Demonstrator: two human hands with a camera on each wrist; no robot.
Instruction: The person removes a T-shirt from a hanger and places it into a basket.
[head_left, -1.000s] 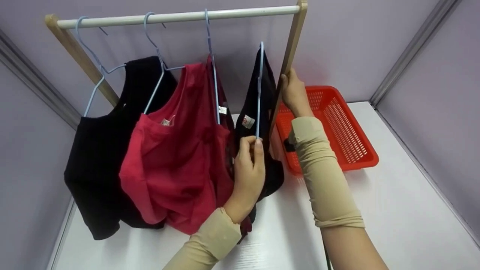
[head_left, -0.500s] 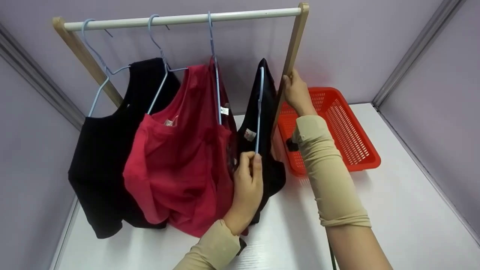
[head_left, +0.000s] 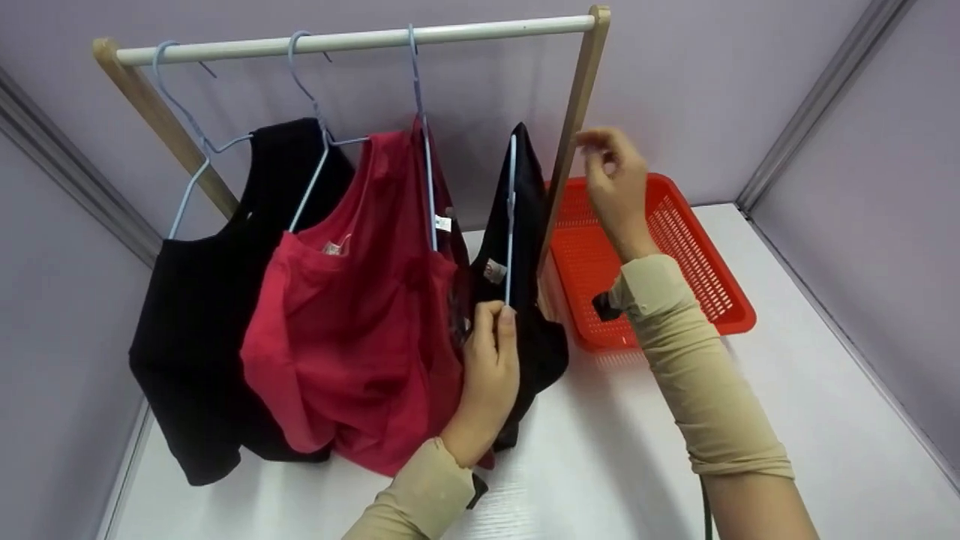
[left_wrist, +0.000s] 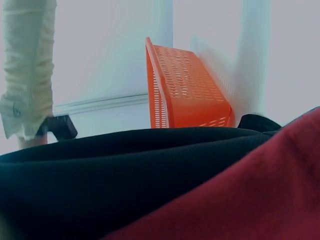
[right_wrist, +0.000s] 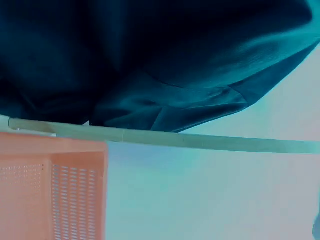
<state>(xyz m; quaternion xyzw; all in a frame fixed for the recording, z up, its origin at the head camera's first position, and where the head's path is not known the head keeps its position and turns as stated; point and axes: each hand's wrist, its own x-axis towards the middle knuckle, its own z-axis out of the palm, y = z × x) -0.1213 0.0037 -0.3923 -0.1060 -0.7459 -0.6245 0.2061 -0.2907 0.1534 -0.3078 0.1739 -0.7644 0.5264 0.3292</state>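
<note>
My left hand pinches the near end of a light blue wire hanger in the head view. On this hanger hangs a black sleeveless top with a white neck label; its upper end is below the rail. My right hand is just right of the rack's wooden post, fingers loosely bent and holding nothing. The left wrist view has black cloth and dark red cloth close up. Dark cloth fills the top of the right wrist view.
A white rail carries several hangers with a black top, a bright pink top and a darker piece behind. The red plastic basket stands right of the rack on the white table. Grey walls enclose the table.
My right hand has let go of the wooden post and moved slightly right. The left hand has lowered the hanger with the black top, then stayed about level.
</note>
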